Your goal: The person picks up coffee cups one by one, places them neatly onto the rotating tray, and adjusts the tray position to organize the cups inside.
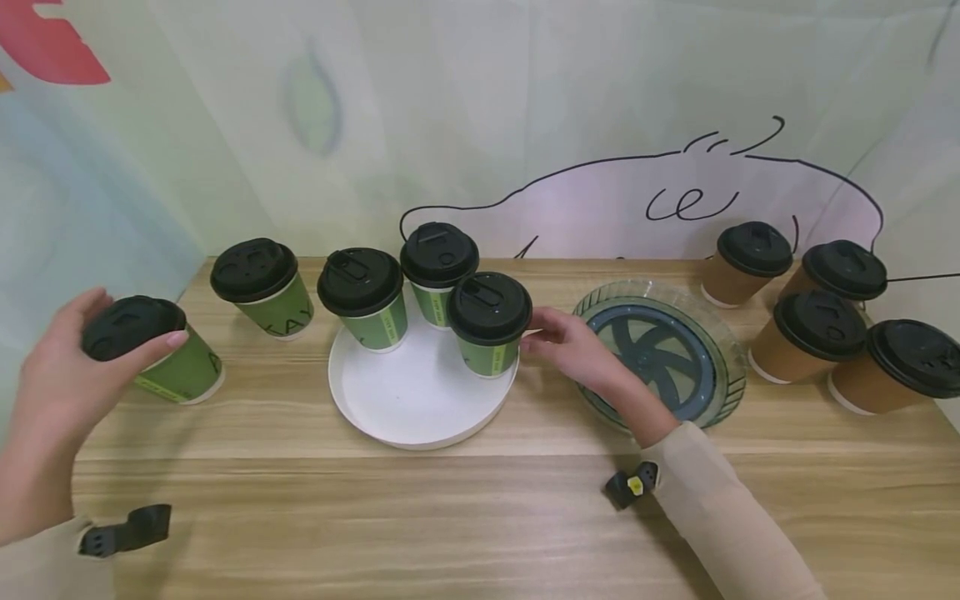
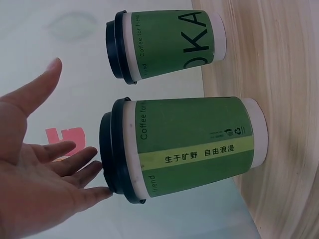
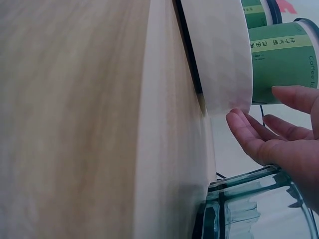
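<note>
My left hand reaches over the black lid of a green paper coffee cup at the left. In the left wrist view its thumb stands apart from the lid and the fingertips are at the lid's edge; firm contact cannot be told. My right hand, fingers slightly bent, is beside the front right green cup on a white round tray. The right wrist view shows the thumb near that cup and fingertips at the tray's side. Two more lidded green cups, left and back, share the tray.
Another green cup stands behind the left one. A clear ribbed glass dish with a blue-grey base lies right of the tray. Several brown cups with black lids stand at the far right. A printed curtain hangs behind the wooden table.
</note>
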`<state>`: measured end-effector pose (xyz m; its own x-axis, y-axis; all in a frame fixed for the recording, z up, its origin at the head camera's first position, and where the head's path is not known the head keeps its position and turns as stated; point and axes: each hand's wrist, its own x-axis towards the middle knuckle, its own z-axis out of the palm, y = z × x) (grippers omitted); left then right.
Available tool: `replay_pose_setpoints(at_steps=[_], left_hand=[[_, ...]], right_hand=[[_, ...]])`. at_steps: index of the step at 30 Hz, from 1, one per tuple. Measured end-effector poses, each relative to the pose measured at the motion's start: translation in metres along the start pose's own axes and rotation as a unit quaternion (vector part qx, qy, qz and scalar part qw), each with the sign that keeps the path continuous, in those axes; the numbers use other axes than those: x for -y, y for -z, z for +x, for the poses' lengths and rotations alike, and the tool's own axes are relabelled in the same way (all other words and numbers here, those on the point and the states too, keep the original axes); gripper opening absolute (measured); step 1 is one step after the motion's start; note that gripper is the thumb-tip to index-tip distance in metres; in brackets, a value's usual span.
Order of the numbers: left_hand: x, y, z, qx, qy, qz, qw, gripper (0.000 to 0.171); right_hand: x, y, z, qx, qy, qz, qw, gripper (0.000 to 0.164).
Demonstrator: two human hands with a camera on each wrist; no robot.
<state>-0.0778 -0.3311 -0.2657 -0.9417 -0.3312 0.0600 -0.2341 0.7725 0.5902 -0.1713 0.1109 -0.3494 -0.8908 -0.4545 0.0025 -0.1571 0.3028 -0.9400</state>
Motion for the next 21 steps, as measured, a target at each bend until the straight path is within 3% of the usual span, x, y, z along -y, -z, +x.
replay_pose_setpoints(at_steps=[5, 13, 21], left_hand=[[0.006, 0.000, 0.002, -0.001, 0.006, 0.000, 1.0000, 0.091], [0.029, -0.006, 0.014, -0.012, 0.011, 0.008, 0.9998, 0.094], [0.023, -0.005, 0.012, -0.004, 0.009, 0.001, 0.9999, 0.093]], right_hand=[[0.000, 0.000, 0.000, 0.000, -0.003, 0.002, 1.000, 0.039], [0.001, 0.000, -0.001, 0.001, -0.004, 0.004, 1.000, 0.040], [0.000, 0.000, -0.001, 0.000, -0.005, 0.005, 1.000, 0.040]])
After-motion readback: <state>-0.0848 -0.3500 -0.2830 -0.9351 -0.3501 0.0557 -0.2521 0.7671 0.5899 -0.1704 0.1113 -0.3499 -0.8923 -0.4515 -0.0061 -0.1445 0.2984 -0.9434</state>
